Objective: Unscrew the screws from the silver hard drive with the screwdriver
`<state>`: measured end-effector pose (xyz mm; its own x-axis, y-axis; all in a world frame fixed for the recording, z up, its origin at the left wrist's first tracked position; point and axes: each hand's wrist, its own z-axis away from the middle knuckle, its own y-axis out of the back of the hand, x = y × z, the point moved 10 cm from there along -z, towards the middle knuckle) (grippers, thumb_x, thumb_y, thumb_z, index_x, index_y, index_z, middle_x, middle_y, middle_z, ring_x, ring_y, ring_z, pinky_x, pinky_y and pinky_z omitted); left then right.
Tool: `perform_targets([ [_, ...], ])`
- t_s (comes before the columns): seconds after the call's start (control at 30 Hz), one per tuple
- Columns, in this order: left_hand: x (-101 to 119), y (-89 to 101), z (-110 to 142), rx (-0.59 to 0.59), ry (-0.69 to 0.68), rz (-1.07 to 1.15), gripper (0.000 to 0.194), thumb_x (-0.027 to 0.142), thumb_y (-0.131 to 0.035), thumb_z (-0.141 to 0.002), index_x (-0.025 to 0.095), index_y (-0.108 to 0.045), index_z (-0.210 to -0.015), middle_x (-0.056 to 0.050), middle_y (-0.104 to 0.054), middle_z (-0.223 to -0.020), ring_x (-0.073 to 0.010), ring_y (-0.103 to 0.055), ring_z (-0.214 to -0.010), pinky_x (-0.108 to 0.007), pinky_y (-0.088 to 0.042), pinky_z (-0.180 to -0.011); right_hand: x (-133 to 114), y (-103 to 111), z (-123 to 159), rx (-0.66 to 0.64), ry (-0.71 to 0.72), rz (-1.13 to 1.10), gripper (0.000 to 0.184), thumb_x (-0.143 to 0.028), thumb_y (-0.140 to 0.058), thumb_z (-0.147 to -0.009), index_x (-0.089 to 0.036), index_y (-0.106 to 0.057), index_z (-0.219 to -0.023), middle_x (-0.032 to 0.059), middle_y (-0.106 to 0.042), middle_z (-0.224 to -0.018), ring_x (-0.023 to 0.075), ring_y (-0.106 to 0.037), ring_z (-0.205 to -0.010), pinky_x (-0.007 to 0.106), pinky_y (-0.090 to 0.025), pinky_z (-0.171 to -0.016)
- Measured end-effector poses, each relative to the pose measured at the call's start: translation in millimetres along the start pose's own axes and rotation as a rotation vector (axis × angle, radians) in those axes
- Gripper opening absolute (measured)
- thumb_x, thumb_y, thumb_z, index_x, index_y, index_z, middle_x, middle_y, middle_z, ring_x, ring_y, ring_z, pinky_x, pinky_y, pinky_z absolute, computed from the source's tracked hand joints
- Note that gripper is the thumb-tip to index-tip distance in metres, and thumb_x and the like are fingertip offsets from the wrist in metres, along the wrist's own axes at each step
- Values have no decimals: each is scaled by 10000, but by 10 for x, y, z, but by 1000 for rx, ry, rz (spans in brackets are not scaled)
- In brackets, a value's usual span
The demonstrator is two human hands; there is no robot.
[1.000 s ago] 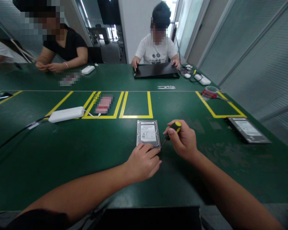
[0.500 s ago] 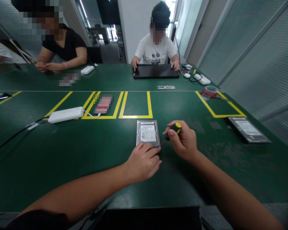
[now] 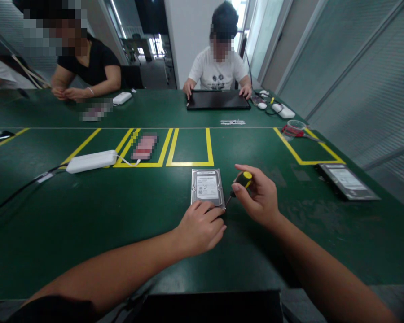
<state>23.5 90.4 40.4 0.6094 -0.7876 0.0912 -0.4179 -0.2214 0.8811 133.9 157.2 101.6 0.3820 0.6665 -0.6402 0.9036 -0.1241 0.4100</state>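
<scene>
A silver hard drive (image 3: 207, 186) with a white label lies flat on the green table. My left hand (image 3: 202, 224) is closed over its near edge, the fingers hiding that end. In my right hand (image 3: 260, 197) is a small screwdriver (image 3: 245, 179) with a black and yellow handle, gripped between thumb and fingers. The index finger is lifted off the handle and stretched out. The screwdriver leans, its tip touching the drive's near right corner beside my left fingertips. Any screw under the tip is too small to make out.
A second hard drive (image 3: 348, 181) lies at the right, near a clear plastic cup (image 3: 294, 128) and red-handled tool. At the left is a white power strip (image 3: 91, 161) with a black cable. Across the table, a person holds a black panel (image 3: 218, 100); another person sits farther left.
My right fingers have loosened and spread around the screwdriver, the index finger stretching away from the handle. The handle tilts slightly left. My left hand and the hard drive stay put.
</scene>
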Motion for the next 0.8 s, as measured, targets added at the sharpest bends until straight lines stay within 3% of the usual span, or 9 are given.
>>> perform_targets([
  [0.13,-4,0,0,8,-1,4,194,308,-558,-923,188,-679,-831,-11,-710,-1122,-239,-574,-984,-423,-434,-816,90,15,77,61,-26,-148,471,-204,-676,-839,-277,-491,-1266,18,-620,-945,121,-595,-690,250,-477,-538],
  [0.37,-27,13,4,18,7,17,190,311,-562,-920,189,-676,-831,-15,-711,-1098,-237,-572,-985,-415,-444,-832,30,35,84,43,42,-99,482,-160,-642,-844,-261,-515,-1298,43,-677,-1009,135,-589,-719,306,-530,-639],
  [0.57,-25,5,7,19,5,5,188,312,-564,-918,191,-684,-838,-20,-712,-1103,-240,-571,-980,-417,-448,-824,-208,106,29,73,197,-72,406,-162,-700,-798,-237,-609,-1186,61,-614,-1022,170,-595,-857,303,-491,-646],
  [0.8,-21,7,8,34,-2,1,187,304,-569,-914,185,-688,-834,-28,-717,-1085,-236,-578,-971,-410,-462,-820,-316,156,30,108,218,1,383,-109,-699,-781,-216,-639,-1144,44,-636,-922,143,-554,-765,292,-432,-607],
])
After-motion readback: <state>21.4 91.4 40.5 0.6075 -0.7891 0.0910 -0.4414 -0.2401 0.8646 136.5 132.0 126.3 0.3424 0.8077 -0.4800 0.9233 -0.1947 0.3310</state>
